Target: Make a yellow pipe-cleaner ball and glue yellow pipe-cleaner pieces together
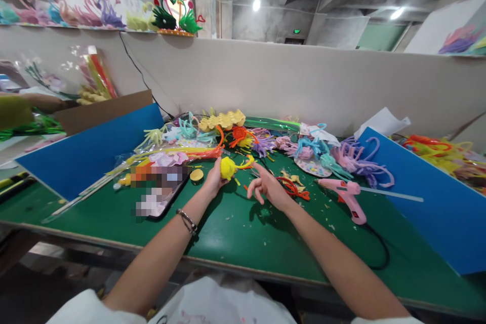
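Note:
My left hand (214,181) is closed around a bright yellow fuzzy pipe-cleaner figure (228,168), with a rounded body and a thin curved neck reaching right. My right hand (269,187) is just right of it, index finger stretched toward the neck's tip and other fingers loosely bent and apart. It appears to grip nothing; whether the index finger touches the neck, I cannot tell. Beside that hand lie red-orange loops (292,188) and pale yellow scraps (296,178). Left of my left hand sit a small round tan piece (196,176) and a phone (167,192), its screen partly blurred.
A pink glue gun (347,195) with a clear stick lies at right, cord trailing. Blue boards (98,147) flank the green table (228,228). Pastel pipe-cleaner bundles (266,143) and a yellow egg-carton-like piece (224,120) line the back. Another person's arm (41,102) shows far left.

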Demonstrator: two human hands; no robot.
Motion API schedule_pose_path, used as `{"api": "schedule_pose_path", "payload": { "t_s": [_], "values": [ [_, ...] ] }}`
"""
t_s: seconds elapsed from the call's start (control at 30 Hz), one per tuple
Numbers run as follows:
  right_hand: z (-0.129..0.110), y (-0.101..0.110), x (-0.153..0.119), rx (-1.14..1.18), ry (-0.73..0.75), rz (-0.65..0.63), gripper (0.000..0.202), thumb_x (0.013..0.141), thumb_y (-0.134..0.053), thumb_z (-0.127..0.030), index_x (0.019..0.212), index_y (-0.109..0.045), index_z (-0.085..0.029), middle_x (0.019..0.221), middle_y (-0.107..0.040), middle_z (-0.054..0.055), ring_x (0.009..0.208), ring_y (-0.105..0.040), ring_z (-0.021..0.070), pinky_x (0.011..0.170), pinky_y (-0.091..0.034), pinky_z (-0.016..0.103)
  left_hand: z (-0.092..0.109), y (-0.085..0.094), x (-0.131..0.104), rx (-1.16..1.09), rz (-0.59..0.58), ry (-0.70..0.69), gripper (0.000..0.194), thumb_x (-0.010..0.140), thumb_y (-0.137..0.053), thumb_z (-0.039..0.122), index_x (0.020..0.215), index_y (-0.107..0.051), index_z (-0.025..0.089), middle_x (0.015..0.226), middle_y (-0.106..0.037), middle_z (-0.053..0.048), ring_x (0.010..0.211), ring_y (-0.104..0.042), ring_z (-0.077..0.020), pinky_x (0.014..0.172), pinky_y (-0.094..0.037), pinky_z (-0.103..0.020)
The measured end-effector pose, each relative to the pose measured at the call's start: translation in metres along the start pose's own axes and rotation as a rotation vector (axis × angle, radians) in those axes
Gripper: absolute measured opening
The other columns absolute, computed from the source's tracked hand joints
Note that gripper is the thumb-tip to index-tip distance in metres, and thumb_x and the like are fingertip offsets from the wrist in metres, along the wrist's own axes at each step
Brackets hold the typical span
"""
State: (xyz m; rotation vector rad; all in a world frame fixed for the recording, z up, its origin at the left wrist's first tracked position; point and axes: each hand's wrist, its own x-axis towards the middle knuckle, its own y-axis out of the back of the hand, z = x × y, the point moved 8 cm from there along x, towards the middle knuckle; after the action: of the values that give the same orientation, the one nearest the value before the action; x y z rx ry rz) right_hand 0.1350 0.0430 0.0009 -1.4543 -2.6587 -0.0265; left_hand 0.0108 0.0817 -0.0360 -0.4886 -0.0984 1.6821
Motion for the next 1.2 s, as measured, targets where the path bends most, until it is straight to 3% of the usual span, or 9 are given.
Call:
{"api": "schedule_pose_path", "payload": {
  "t_s": [0.1, 0.27, 0.43, 0.63, 0.87, 1.0, 1.2],
  "values": [
    [-0.001, 0.016, 0.001, -0.031, 0.021, 0.115, 0.068, 0.073, -0.037, -0.062, 0.123, -0.033, -0.016, 0.056, -0.059, -0.004, 0.033, -0.041, 0.0050, 0.036, -0.030, 0.019, -0.002, -0.002, 0.002, -0.046, -0.004, 0.017, 0.039, 0.082, -0.037, 0.045, 0.071, -0.057, 0.013, 0.048, -0.058, -0.002, 0.039, -0.051, -0.0094, 0.035, -0.029, -0.016],
    [0.018, 0.012, 0.006, -0.117, -0.021, 0.130, 0.055, 0.069, -0.052, -0.051, 0.109, -0.043, -0.015, 0.057, -0.055, -0.004, 0.039, -0.044, 0.0062, 0.043, -0.036, 0.021, -0.006, -0.007, 0.002, -0.091, -0.039, 0.008, 0.031, 0.084, -0.039, 0.039, 0.077, -0.055, 0.014, 0.057, -0.058, 0.001, 0.042, -0.050, -0.0060, 0.037, -0.031, -0.015],
    [0.027, 0.016, 0.007, -0.186, 0.011, 0.249, 0.051, 0.063, -0.063, -0.035, 0.107, -0.043, -0.019, 0.082, -0.052, 0.000, 0.056, -0.048, 0.0064, 0.053, -0.041, 0.022, -0.005, -0.021, -0.008, -0.056, -0.199, -0.013, 0.019, 0.081, -0.048, 0.033, 0.087, -0.055, 0.017, 0.070, -0.062, 0.000, 0.050, -0.055, -0.0056, 0.047, -0.041, -0.016],
    [0.017, 0.024, 0.004, -0.247, 0.083, 0.339, 0.047, 0.065, -0.060, -0.034, 0.106, -0.042, -0.021, 0.101, -0.051, 0.004, 0.088, -0.051, 0.0141, 0.079, -0.042, 0.028, -0.003, -0.039, -0.022, 0.087, -0.399, -0.091, 0.034, 0.062, -0.069, 0.030, 0.093, -0.060, 0.020, 0.084, -0.064, -0.003, 0.061, -0.060, -0.0100, 0.057, -0.048, -0.022],
    [0.007, 0.029, -0.001, -0.397, 0.114, 0.400, 0.044, 0.058, -0.065, -0.029, 0.096, -0.045, -0.019, 0.098, -0.051, 0.004, 0.093, -0.048, 0.0191, 0.085, -0.037, 0.035, 0.018, -0.036, -0.020, 0.252, -0.281, -0.409, 0.017, 0.049, -0.071, 0.016, 0.066, -0.068, 0.018, 0.082, -0.057, 0.000, 0.044, -0.037, -0.0014, 0.043, -0.035, -0.016],
    [0.002, 0.028, -0.002, -0.469, 0.108, 0.417, 0.043, 0.056, -0.066, -0.028, 0.094, -0.047, -0.018, 0.098, -0.051, 0.005, 0.095, -0.047, 0.0208, 0.086, -0.036, 0.036, 0.029, -0.033, -0.023, 0.297, -0.242, -0.524, 0.003, 0.057, -0.065, 0.019, 0.059, -0.066, 0.017, 0.069, -0.054, 0.000, 0.052, -0.044, -0.0067, 0.049, -0.038, -0.019],
    [0.002, 0.023, -0.002, -0.473, 0.080, 0.348, 0.037, 0.064, -0.060, -0.035, 0.094, -0.048, -0.017, 0.089, -0.054, 0.003, 0.080, -0.051, 0.0167, 0.073, -0.041, 0.030, 0.037, -0.035, -0.028, 0.309, -0.274, -0.592, 0.007, 0.064, -0.060, 0.021, 0.060, -0.058, 0.016, 0.069, -0.053, 0.001, 0.059, -0.049, -0.0091, 0.058, -0.042, -0.021]
  ]
}}
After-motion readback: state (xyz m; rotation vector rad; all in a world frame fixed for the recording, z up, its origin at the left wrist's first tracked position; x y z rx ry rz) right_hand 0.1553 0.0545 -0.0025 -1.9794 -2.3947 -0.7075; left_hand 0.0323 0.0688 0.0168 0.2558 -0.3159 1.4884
